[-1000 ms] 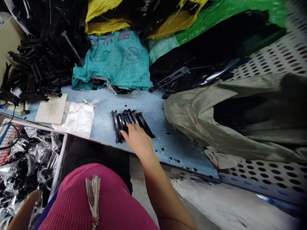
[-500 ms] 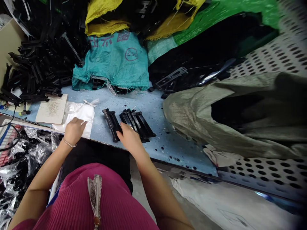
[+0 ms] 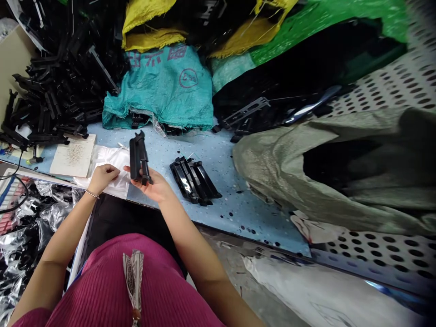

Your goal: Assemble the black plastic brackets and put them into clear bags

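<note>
My right hand (image 3: 155, 185) is closed round the lower end of a pair of long black plastic parts (image 3: 138, 156), which stand raised above the bench. Just left of them my left hand (image 3: 103, 178) has its fingers curled into a pinch over a stack of clear plastic bags (image 3: 119, 159). Whether a bag edge is between those fingertips is hidden. Several more black plastic parts (image 3: 194, 179) lie side by side on the blue bench top, to the right of my right hand.
A big heap of black parts (image 3: 57, 91) fills the back left, beside a pale square board (image 3: 73, 156). Teal (image 3: 163, 91) and grey-green sacks (image 3: 272, 168) stand behind and to the right. Bagged parts (image 3: 51, 218) lie below left. The bench's front edge (image 3: 245, 238) runs close to my body.
My right hand has picked up the left pair of black parts from the bench and brought it left, upright, beside my left hand. The left hand's fingers have curled in over the bags.
</note>
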`<act>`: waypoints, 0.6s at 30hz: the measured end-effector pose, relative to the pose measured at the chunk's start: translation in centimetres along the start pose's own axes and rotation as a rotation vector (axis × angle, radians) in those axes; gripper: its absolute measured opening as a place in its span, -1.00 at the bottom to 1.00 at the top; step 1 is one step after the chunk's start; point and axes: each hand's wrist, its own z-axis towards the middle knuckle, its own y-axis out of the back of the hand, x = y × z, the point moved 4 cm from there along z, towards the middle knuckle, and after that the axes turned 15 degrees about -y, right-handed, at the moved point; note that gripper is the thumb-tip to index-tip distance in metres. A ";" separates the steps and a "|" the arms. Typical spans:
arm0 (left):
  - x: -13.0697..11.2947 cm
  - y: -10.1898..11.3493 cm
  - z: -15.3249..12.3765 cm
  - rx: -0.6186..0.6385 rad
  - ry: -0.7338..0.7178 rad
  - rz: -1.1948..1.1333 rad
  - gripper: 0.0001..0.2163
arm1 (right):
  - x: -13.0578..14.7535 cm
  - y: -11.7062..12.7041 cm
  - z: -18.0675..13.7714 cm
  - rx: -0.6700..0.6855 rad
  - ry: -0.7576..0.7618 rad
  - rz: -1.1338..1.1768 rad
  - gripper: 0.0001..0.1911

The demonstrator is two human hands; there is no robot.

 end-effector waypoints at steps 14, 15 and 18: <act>-1.7 0.6 0.0 0.055 -0.486 0.584 -0.63 | -5.2 2.8 -3.1 0.069 -0.321 0.068 -0.62; -1.5 0.9 0.0 0.056 -0.500 0.561 -0.59 | -5.9 2.6 -3.2 0.113 -0.381 0.069 -0.59; -1.8 1.6 -0.8 0.054 -0.549 0.508 -0.52 | -7.1 2.0 -2.3 0.175 -0.421 0.105 -0.56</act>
